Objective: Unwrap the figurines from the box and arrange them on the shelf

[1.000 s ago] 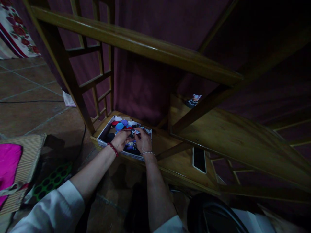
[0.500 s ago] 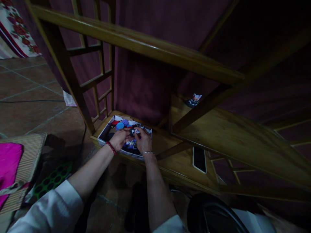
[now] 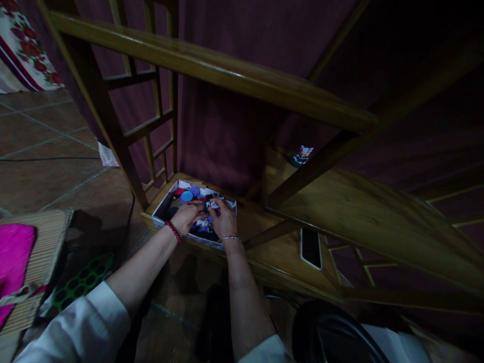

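Over a white box (image 3: 158,222) of small colourful pieces, both hands hold one small black-and-white figurine (image 3: 213,204). My left hand (image 3: 186,217), with a red bead bracelet at the wrist, pinches its dark base side. From the other side, the fingers of my right hand (image 3: 224,220) close on its pale part; a thin silver bangle circles that wrist. Blue and purple round pieces (image 3: 186,196) lie in the box behind my left hand. More purple and white figures (image 3: 204,225) show below the hands, partly covered by them.
The box stands on the low board of a wooden shelf unit (image 3: 276,252). A phone (image 3: 310,248) lies on that board to the right. On the raised shelf stands another figurine (image 3: 301,155). A wooden rail (image 3: 212,65) crosses above; a black rounded seat (image 3: 333,333) is lower right.
The figurine has turned slightly between my fingers and shows more of its pale and pinkish side. Both hands stay over the box in nearly the same place.
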`<state>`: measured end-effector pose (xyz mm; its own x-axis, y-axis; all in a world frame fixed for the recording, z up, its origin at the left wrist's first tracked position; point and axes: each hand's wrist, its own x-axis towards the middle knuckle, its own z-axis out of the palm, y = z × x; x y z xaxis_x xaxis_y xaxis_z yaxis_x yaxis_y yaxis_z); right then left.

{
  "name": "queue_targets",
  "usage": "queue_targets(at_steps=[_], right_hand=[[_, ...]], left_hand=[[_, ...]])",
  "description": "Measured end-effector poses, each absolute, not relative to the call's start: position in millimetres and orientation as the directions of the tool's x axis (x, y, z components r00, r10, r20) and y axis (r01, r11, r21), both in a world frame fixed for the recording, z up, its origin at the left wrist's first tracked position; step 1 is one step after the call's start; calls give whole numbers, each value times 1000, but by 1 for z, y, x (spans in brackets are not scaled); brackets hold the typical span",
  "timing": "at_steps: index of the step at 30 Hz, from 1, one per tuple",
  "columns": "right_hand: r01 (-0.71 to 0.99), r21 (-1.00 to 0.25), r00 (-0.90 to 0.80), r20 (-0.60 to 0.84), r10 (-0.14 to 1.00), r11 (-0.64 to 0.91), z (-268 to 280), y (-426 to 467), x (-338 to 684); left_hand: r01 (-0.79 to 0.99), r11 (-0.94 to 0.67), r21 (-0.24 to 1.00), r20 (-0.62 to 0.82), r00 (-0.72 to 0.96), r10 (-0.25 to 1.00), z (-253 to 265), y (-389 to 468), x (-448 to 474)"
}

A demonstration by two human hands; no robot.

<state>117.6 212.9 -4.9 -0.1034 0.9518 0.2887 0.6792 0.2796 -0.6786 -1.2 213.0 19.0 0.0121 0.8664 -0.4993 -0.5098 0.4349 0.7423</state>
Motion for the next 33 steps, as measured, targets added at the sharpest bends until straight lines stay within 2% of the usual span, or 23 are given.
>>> queue_targets(at_steps=[8, 13, 19, 33], right_hand=[[679, -653, -163, 312, 936, 336, -4, 211, 117], [692, -644, -176, 286, 942, 325, -3, 210, 117], [704, -636, -189, 262, 946, 317, -7, 211, 118], [670, -658, -199, 286, 937, 343, -5, 212, 120]], left_hand=[[-472, 441, 763, -520, -45, 853, 12, 213, -2], [-428, 451, 783, -512, -34, 858, 15, 210, -3], [-408, 452, 793, -529, -94, 844, 14, 209, -2], [-438, 403, 804, -470, -53, 881, 15, 207, 1]])
